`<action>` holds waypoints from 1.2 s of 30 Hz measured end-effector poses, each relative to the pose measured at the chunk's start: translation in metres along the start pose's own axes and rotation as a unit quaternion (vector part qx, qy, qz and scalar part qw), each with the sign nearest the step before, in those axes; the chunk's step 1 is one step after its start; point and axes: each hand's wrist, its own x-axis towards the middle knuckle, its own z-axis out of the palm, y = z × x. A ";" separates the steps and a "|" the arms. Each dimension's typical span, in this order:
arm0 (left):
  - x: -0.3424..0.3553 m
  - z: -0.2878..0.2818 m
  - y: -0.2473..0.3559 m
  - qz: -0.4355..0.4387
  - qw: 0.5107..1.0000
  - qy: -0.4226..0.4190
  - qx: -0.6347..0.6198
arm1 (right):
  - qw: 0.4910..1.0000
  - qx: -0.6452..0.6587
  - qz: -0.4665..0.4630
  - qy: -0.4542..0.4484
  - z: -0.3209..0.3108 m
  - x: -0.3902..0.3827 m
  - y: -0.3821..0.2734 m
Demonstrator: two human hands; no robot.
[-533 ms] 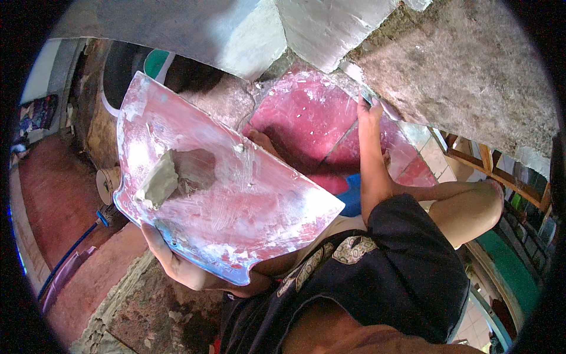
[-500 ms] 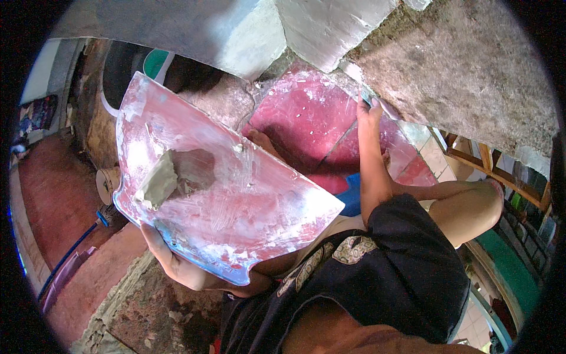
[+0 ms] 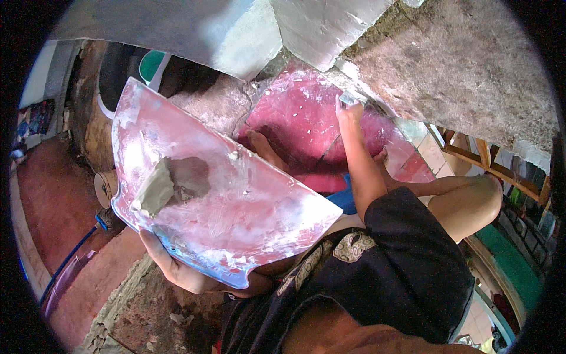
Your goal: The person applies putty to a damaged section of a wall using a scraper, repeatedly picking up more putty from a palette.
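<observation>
A pink, white-smeared board (image 3: 230,200) with a blue lower edge is held tilted in my left hand (image 3: 177,265), whose fingers are round its near edge. A lump of grey putty (image 3: 153,189) sits on the board. Ahead, my right hand (image 3: 349,112) grips a small flat blade (image 3: 352,99), partly hidden by the fingers, at the edge where the red tiled floor (image 3: 309,112) meets the mottled concrete step (image 3: 448,71).
My bare feet rest on the tiles below my hands. Behind the board are a black container with a green cup (image 3: 150,65). A blue hose (image 3: 71,259) lies at left, a wooden rack (image 3: 489,159) stands at right, and white plastered blocks (image 3: 306,29) are ahead.
My right hand and the blade have shifted left along the step's edge, with the wrist more bent. The board in my left hand has dipped slightly down and to the left.
</observation>
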 end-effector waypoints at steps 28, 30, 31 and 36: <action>-0.003 0.006 -0.004 0.068 0.996 0.038 0.048 | 0.643 -0.564 -0.509 -0.092 -0.112 0.165 -0.038; -0.004 -0.001 -0.008 0.101 0.991 0.040 0.084 | 0.615 -0.602 -0.498 -0.106 -0.116 0.157 -0.018; -0.007 0.006 -0.005 0.092 0.990 0.068 0.086 | 0.617 -0.604 -0.492 -0.113 -0.114 0.151 -0.008; -0.011 0.034 0.001 0.096 0.986 0.116 0.075 | 0.657 -0.575 -0.483 -0.067 -0.099 0.160 -0.054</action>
